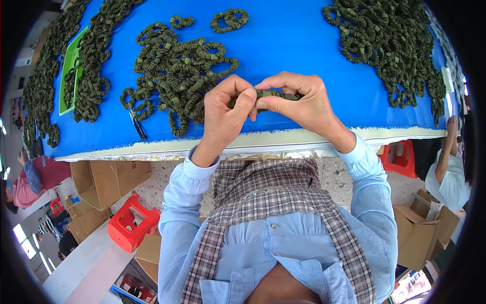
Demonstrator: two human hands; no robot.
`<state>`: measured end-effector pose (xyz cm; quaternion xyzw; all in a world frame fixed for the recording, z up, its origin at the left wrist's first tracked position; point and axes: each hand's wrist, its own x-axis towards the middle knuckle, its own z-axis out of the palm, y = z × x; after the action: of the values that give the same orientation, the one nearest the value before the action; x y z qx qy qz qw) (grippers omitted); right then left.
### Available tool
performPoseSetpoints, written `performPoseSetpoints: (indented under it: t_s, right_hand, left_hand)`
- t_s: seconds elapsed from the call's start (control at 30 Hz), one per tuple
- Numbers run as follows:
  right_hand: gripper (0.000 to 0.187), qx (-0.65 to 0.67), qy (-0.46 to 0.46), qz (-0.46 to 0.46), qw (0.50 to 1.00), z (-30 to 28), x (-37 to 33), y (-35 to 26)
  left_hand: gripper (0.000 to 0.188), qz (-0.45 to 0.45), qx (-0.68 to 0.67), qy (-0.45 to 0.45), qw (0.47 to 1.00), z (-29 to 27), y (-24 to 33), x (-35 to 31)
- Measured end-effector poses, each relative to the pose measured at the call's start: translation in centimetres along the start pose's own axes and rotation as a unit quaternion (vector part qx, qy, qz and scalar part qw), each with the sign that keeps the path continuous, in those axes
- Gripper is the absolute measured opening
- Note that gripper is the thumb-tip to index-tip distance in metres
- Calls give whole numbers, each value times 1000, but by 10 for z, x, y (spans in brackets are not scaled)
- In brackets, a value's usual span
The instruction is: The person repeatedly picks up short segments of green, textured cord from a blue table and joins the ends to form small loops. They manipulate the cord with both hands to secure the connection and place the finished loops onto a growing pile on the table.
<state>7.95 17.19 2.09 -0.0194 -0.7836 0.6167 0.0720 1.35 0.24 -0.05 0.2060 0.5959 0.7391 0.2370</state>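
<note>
Between my two hands, just above the near edge of the blue-covered table (283, 55), is a dark green scrunchie (271, 94). My left hand (230, 109) is closed in a pinch at its left end. The thumb and fingers of my right hand (304, 104) grip its other side, and my palms hide part of it. Behind my left hand lies a loose heap of similar gathered fabric rings (182, 71). Small dark-handled snips (136, 124) rest on the cloth left of that heap.
Larger piles of green scrunchies lie at the far right (385, 45) and far left (96, 61), where a bright green tray (68, 76) stands. Cardboard boxes (114, 180) and red stools (132, 223) are below the table. Other people work at both sides.
</note>
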Motion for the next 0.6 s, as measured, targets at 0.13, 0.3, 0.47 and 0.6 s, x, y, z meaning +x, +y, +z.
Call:
performPoseSetpoints:
  t_s: [0.13, 0.3, 0.47, 0.6]
  right_hand:
    - [14, 35, -5, 12, 999, -4, 1, 0]
    - [13, 83, -18, 0, 996, -3, 2, 9]
    - [33, 208, -60, 3, 976, -3, 6, 12]
    - [41, 345, -66, 19, 936, 6, 4, 15]
  left_hand:
    - [16, 37, -86, 6, 996, -2, -6, 0]
    - [13, 90, -164, 20, 982, -7, -3, -1]
    - [9, 28, -223, 13, 974, -16, -8, -5]
    - [20, -44, -9, -54, 998, -2, 10, 1]
